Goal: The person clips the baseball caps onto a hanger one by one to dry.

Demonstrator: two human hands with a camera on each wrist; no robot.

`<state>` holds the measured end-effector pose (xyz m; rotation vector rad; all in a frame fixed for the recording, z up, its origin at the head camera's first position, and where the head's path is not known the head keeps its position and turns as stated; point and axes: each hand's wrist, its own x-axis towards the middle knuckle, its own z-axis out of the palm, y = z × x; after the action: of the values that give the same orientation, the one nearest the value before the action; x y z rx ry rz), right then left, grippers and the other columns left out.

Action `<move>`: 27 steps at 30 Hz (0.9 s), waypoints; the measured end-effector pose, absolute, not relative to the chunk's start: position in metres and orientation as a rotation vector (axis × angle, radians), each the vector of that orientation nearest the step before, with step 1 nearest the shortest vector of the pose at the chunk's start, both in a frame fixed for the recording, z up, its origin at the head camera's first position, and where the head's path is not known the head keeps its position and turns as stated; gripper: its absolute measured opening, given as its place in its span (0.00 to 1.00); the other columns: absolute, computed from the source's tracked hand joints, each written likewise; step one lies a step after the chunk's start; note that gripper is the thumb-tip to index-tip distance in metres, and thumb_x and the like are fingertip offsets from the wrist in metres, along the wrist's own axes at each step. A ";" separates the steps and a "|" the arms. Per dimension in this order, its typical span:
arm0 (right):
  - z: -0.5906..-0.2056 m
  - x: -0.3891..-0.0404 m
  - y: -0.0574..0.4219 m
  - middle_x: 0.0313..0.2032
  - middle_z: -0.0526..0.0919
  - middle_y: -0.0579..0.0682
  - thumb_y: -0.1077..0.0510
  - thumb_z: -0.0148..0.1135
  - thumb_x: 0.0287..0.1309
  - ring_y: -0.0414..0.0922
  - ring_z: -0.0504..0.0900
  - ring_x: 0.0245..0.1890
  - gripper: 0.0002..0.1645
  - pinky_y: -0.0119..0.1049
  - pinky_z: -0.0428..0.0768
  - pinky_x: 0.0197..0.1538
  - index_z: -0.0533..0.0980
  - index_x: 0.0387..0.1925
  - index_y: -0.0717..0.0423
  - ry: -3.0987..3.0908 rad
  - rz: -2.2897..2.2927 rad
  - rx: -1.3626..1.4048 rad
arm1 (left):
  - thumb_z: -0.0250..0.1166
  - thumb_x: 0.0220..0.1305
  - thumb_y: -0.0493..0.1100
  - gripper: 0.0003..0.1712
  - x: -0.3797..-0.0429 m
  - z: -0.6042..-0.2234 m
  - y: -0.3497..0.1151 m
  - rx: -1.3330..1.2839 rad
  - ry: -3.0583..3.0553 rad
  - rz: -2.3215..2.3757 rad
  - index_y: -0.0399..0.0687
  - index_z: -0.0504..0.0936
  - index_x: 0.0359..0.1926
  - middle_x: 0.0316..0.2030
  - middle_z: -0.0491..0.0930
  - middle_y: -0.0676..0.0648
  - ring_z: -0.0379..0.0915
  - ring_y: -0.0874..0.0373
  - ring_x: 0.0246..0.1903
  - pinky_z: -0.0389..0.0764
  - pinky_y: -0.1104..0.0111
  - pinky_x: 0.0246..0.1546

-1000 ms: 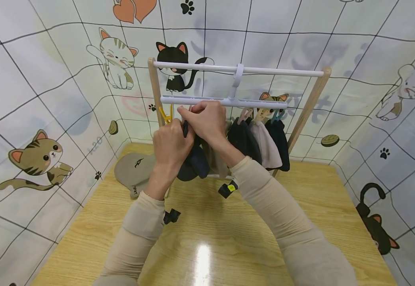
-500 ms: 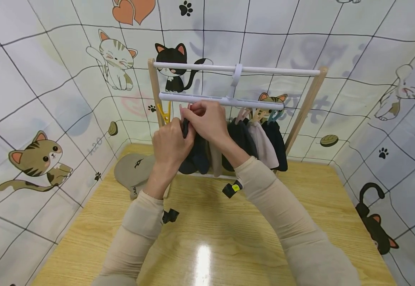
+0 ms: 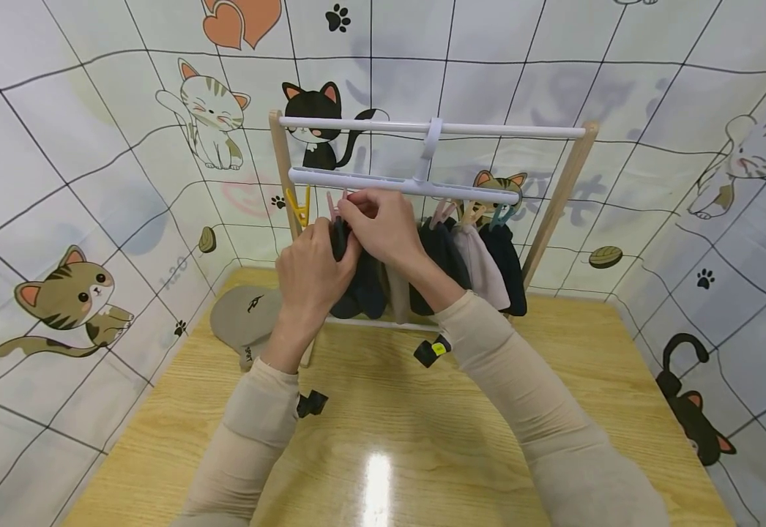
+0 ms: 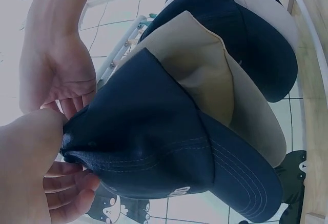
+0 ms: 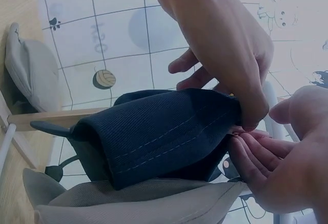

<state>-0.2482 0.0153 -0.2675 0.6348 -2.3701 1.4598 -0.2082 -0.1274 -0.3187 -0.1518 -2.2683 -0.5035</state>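
A navy cap (image 4: pixel 143 126) hangs brim-down below the lilac hanger (image 3: pixel 357 178). My left hand (image 3: pixel 310 263) grips its gathered back edge, thumb on one side and fingers on the other. Close above, my right hand (image 3: pixel 383 227) pinches at a pink clip (image 3: pixel 332 205) beside that edge; its fingertips are partly hidden. Behind the navy cap hang a beige cap (image 4: pixel 251 116) and a dark cap (image 4: pixel 271 55). Farther right, a pale cap (image 3: pixel 485 267) and a black cap (image 3: pixel 511 271) hang from clips. An unused yellow clip (image 3: pixel 300 208) dangles at the hanger's left end.
The hanger hooks over the white bar (image 3: pixel 508 132) of a rack with wooden posts (image 3: pixel 562 201). Another beige cap (image 3: pixel 241 315) lies on the wooden table (image 3: pixel 383 410), left of the rack. A cat-print sheet surrounds the table behind and at both sides.
The hanging caps have shifted slightly upward in view, and more of the pink clip shows beside my right fingertips. My right forearm has moved a little to the right; my left hand keeps its grip.
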 end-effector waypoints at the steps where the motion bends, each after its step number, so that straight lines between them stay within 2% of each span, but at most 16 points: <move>1: -0.268 -0.248 0.016 0.47 0.95 0.55 0.49 0.67 0.80 0.47 0.93 0.46 0.19 0.40 0.89 0.51 0.90 0.57 0.58 -2.371 1.466 0.636 | 0.66 0.79 0.58 0.26 -0.208 -0.319 -0.128 -0.155 -2.267 -0.507 0.36 0.82 0.40 0.30 0.87 0.35 0.79 0.39 0.21 0.79 0.50 0.21; 6: -0.269 -0.246 0.019 0.52 0.95 0.54 0.48 0.66 0.80 0.47 0.94 0.50 0.21 0.44 0.91 0.56 0.89 0.61 0.57 -2.386 1.469 0.652 | 0.65 0.79 0.59 0.26 -0.205 -0.325 -0.130 -0.177 -2.263 -0.538 0.38 0.84 0.47 0.35 0.87 0.36 0.80 0.40 0.25 0.80 0.50 0.24; 9: -0.270 -0.244 0.021 0.56 0.95 0.54 0.48 0.65 0.81 0.48 0.93 0.54 0.22 0.46 0.90 0.60 0.88 0.64 0.56 -2.398 1.458 0.666 | 0.63 0.79 0.59 0.27 -0.203 -0.330 -0.132 -0.197 -2.258 -0.568 0.38 0.85 0.54 0.40 0.88 0.35 0.83 0.38 0.30 0.83 0.48 0.30; 15: -0.271 -0.242 0.025 0.61 0.93 0.54 0.47 0.64 0.82 0.49 0.92 0.61 0.24 0.48 0.88 0.66 0.87 0.67 0.55 -2.394 1.465 0.703 | 0.62 0.80 0.60 0.32 -0.202 -0.340 -0.137 -0.264 -2.264 -0.622 0.39 0.82 0.69 0.55 0.89 0.33 0.87 0.33 0.52 0.86 0.40 0.52; 17: -0.271 -0.240 0.025 0.62 0.93 0.54 0.47 0.64 0.83 0.51 0.91 0.62 0.24 0.49 0.88 0.67 0.86 0.68 0.55 -2.387 1.482 0.719 | 0.61 0.81 0.60 0.34 -0.202 -0.343 -0.140 -0.288 -2.277 -0.641 0.40 0.81 0.73 0.61 0.88 0.33 0.86 0.33 0.60 0.85 0.38 0.60; 21: -0.273 -0.238 0.027 0.64 0.92 0.55 0.47 0.61 0.84 0.52 0.90 0.64 0.27 0.50 0.86 0.70 0.83 0.73 0.55 -2.383 1.521 0.733 | 0.61 0.81 0.60 0.37 -0.200 -0.348 -0.145 -0.328 -2.310 -0.704 0.43 0.76 0.80 0.69 0.84 0.35 0.80 0.33 0.70 0.78 0.36 0.71; 27: -0.275 -0.236 0.029 0.67 0.90 0.56 0.46 0.59 0.86 0.52 0.88 0.67 0.29 0.52 0.83 0.74 0.80 0.75 0.56 -2.373 1.546 0.753 | 0.60 0.82 0.60 0.39 -0.199 -0.359 -0.156 -0.365 -2.359 -0.773 0.47 0.72 0.84 0.74 0.79 0.36 0.73 0.34 0.76 0.69 0.37 0.80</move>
<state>-0.2360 0.0293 -0.2748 0.7527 -2.3734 1.5461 -0.1993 -0.1560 -0.3593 -0.3653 -2.3592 -0.7729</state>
